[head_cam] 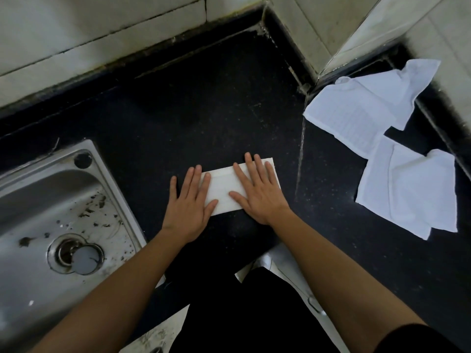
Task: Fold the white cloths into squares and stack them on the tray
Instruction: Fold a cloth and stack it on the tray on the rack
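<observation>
Both hands flat, fingers straight: left hand (190,200) and right hand (257,191) press folded white cloth (224,189) onto dark tabletop (204,110), no grip closed.

Counter (204,110): dark stone, fine pale speckle, mostly matt w/ faint sheen. Sink (30,194) at counter's left edge: brushed stainless steel, semi-gloss, basin spotted w/ dark grime; drain ring (54,247) shinier metal. Folded cloth (224,184) near front edge: white woven fabric, matt, smooth. Loose cloths (356,115) toward right edge: thin, matt, creased, faint grid weave. Wall tiles (76,26): pale, glazed, dingy; dark grout.
</observation>
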A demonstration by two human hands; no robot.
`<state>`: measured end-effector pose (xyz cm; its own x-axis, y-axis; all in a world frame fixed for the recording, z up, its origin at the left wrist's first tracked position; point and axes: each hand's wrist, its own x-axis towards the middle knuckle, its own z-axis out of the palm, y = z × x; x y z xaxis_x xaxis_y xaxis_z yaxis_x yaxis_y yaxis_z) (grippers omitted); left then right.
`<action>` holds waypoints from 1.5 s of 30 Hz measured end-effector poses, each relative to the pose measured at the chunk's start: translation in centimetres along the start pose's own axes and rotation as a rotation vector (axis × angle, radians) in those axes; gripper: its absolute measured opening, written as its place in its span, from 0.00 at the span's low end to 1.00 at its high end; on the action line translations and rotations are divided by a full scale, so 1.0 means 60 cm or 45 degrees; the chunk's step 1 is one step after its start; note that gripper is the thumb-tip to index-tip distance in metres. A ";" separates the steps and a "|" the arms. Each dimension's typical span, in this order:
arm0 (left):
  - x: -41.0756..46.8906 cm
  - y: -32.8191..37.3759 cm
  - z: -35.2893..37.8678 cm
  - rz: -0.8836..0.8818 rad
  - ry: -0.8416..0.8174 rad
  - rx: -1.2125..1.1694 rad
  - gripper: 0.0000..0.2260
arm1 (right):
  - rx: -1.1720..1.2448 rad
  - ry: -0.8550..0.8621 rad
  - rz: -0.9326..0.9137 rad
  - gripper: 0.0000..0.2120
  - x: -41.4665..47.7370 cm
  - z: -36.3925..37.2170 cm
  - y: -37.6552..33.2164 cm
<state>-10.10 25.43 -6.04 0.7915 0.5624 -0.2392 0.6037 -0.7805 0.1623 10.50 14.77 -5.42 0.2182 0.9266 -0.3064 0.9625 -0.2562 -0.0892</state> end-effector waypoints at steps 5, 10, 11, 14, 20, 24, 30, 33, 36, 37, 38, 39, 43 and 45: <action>0.000 -0.002 -0.003 0.005 -0.051 0.029 0.32 | 0.008 -0.046 0.038 0.36 -0.008 -0.009 0.008; -0.004 0.007 -0.018 -0.016 -0.015 0.001 0.33 | 0.240 0.093 0.306 0.35 -0.031 -0.030 0.016; 0.000 0.012 -0.024 -0.013 0.004 0.000 0.33 | 0.335 0.175 0.425 0.34 -0.036 -0.037 0.021; 0.023 0.031 -0.037 0.059 0.010 0.033 0.34 | 0.554 0.310 0.692 0.28 -0.048 -0.056 0.031; 0.049 0.050 -0.027 0.153 -0.155 0.077 0.37 | 0.946 0.001 0.909 0.20 -0.039 -0.085 0.041; 0.047 0.043 -0.026 0.179 -0.176 0.057 0.38 | 1.071 -0.143 0.971 0.07 -0.025 -0.103 0.047; 0.049 0.043 -0.029 0.190 -0.156 0.038 0.39 | 1.429 -0.141 1.210 0.08 -0.025 -0.104 0.055; 0.048 0.046 -0.028 0.192 -0.144 0.025 0.39 | 1.726 -0.183 1.283 0.14 -0.029 -0.110 0.058; 0.047 0.045 -0.023 0.185 -0.120 -0.004 0.39 | 1.885 -0.153 1.286 0.15 -0.029 -0.110 0.060; 0.046 0.046 -0.023 0.179 -0.111 -0.004 0.39 | 1.917 -0.130 1.275 0.12 -0.028 -0.111 0.060; 0.047 0.047 -0.025 0.172 -0.112 0.002 0.39 | 1.933 -0.101 1.257 0.10 -0.028 -0.111 0.060; 0.049 0.048 -0.026 0.168 -0.127 0.017 0.39 | 1.935 -0.066 1.233 0.08 -0.029 -0.113 0.058; 0.039 0.051 -0.031 0.127 -0.047 -0.035 0.37 | 1.725 0.143 1.029 0.04 -0.031 -0.119 0.039; 0.020 0.053 -0.037 -0.063 0.153 -0.269 0.32 | 1.559 0.207 0.875 0.04 -0.030 -0.124 0.019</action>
<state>-7.03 24.23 -3.69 0.7584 0.6369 -0.1386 0.6388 -0.6839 0.3525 12.42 14.86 2.08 0.6765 0.5206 -0.5208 -0.0701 -0.6585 -0.7493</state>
